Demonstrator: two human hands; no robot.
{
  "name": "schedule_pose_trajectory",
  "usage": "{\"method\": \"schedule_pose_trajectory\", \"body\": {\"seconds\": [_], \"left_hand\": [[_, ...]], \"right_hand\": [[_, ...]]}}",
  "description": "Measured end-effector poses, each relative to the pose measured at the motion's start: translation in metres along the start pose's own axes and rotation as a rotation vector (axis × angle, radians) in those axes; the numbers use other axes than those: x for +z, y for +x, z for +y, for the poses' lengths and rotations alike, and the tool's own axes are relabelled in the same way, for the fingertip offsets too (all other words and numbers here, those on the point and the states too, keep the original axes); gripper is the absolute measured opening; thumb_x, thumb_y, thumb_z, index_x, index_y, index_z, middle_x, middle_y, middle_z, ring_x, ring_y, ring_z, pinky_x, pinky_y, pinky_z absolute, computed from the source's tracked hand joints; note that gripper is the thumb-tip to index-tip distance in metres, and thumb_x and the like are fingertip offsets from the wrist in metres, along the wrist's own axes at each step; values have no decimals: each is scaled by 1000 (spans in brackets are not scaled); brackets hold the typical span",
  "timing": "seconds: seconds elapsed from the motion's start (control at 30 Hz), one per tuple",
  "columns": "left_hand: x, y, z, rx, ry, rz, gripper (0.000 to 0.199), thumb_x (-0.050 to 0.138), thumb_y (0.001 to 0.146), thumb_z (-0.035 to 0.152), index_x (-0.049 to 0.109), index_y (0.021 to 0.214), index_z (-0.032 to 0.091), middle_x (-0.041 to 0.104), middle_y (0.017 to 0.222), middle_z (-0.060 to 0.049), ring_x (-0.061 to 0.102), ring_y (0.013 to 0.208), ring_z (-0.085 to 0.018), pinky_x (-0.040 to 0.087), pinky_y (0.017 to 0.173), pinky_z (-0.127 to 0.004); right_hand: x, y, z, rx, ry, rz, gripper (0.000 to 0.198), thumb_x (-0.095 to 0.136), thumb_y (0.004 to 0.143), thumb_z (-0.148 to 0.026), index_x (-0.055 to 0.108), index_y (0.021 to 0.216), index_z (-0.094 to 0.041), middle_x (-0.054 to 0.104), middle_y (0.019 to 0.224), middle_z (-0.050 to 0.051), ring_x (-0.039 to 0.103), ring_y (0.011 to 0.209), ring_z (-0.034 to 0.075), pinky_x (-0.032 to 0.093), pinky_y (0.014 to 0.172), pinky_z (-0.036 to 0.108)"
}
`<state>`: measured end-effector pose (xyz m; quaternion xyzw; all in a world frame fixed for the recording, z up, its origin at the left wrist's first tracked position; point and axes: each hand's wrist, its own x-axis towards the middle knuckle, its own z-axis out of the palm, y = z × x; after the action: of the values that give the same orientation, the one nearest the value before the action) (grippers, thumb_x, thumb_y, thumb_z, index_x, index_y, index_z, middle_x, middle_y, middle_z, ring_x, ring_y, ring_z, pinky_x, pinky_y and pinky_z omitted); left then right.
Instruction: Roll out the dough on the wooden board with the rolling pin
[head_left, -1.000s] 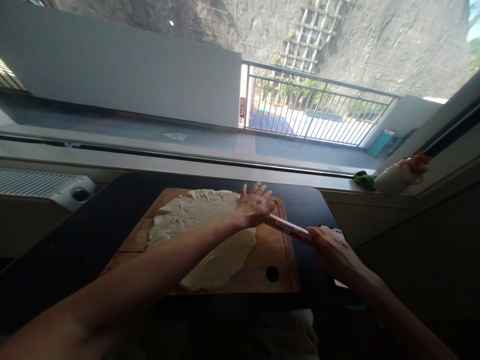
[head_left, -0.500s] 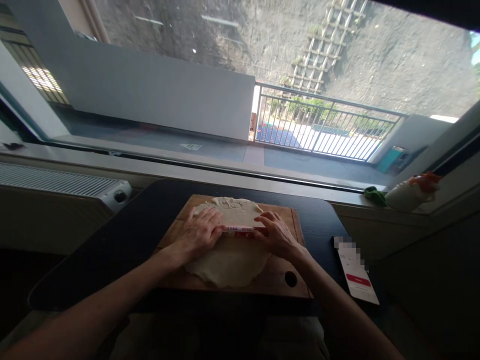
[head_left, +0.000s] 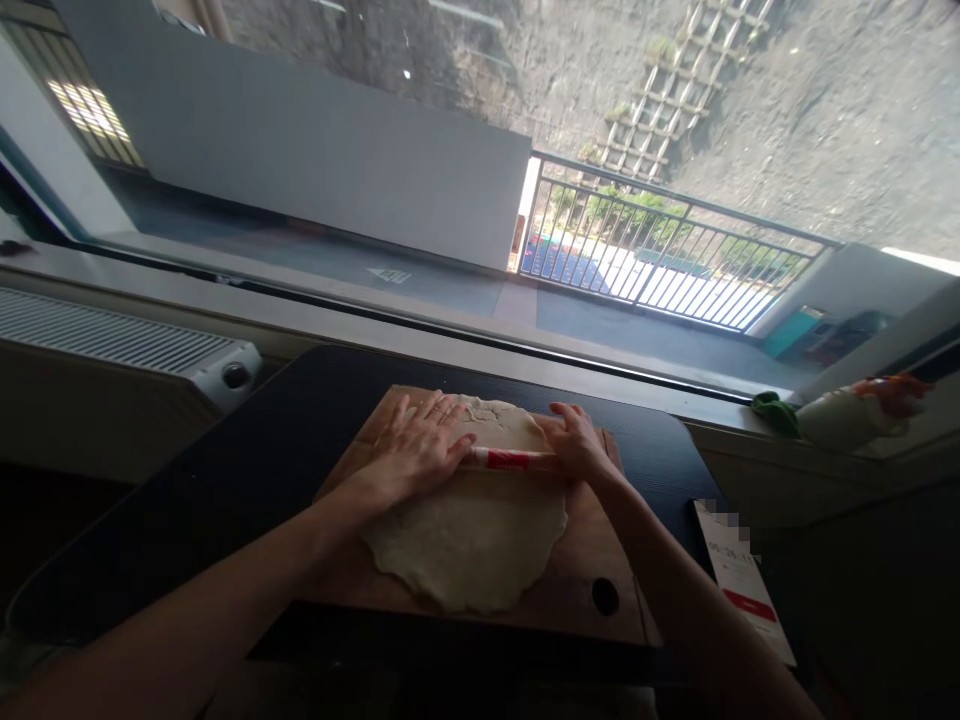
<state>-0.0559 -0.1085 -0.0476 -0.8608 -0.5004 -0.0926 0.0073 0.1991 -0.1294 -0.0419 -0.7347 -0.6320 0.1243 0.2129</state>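
A slim roller-like cylinder (head_left: 508, 459), pale with a red-and-white label, lies crosswise on a wide, thin sheet of dough (head_left: 472, 540). My left hand (head_left: 420, 440) presses flat over its left end, fingers stretched forward and apart above the far part of the dough. Over the right end rests my right hand (head_left: 579, 442), its fingers reaching forward past the cylinder; the palm hides that end. Beneath the dough is a wooden cutting board (head_left: 555, 600) with a round hole near its front right. The dough's far edge looks wrinkled, its near edge uneven.
The dark table (head_left: 247, 480) stands against a window sill (head_left: 420, 345). To its right lies a phone (head_left: 742, 580) with a lit screen. A radiator (head_left: 127, 345) is at the left; a white figure (head_left: 855, 412) and a green item (head_left: 775, 412) sit on the sill.
My hands have slid the cylinder along the dough, and its label has turned. My right hand sits farther out toward the right end. The camera view has shifted slightly.
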Motion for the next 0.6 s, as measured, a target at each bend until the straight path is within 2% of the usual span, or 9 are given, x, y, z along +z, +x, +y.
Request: {"method": "schedule_pose_trajectory", "body": {"seconds": [0.1, 0.17, 0.3, 0.43, 0.6], "left_hand": [[0, -3, 1, 1, -4, -10, 63, 17, 93, 54, 35, 142, 19, 34, 149, -9, 20, 140, -27, 5, 112, -54], [-1, -2, 2, 1, -10, -4, 61, 20, 93, 53, 37, 141, 20, 36, 148, -8, 21, 140, -28, 7, 112, -54], [-4, -1, 4, 10, -31, 26, 56, 26, 93, 52, 43, 138, 23, 40, 146, -6, 24, 139, -28, 6, 113, -52], [-5, -3, 5, -1, -59, 11, 57, 24, 93, 53, 43, 137, 23, 38, 147, -6, 26, 138, -28, 7, 113, -53], [-3, -5, 5, 6, -70, 16, 59, 22, 93, 53, 41, 139, 22, 39, 147, -5, 25, 139, -28, 6, 114, -53]], "right_hand": [[-4, 2, 4, 27, -44, -15, 35, 45, 85, -38, 68, 101, -17, 61, 108, 9, 53, 100, 20, 40, 86, 29], [-8, 6, -2, 4, -74, -93, 31, 50, 82, -42, 71, 87, -19, 65, 91, 6, 56, 86, 18, 41, 77, 28], [-16, 14, -18, -35, -98, -252, 24, 57, 77, -39, 70, 77, -19, 64, 71, 3, 55, 68, 14, 38, 62, 24], [-18, 25, -24, 52, -6, -279, 15, 64, 71, -29, 70, 78, -17, 65, 73, 3, 56, 66, 14, 39, 57, 22], [-14, 33, -24, 121, 112, -320, 25, 61, 76, -26, 68, 96, -14, 67, 74, 4, 59, 57, 11, 44, 52, 20]]}}
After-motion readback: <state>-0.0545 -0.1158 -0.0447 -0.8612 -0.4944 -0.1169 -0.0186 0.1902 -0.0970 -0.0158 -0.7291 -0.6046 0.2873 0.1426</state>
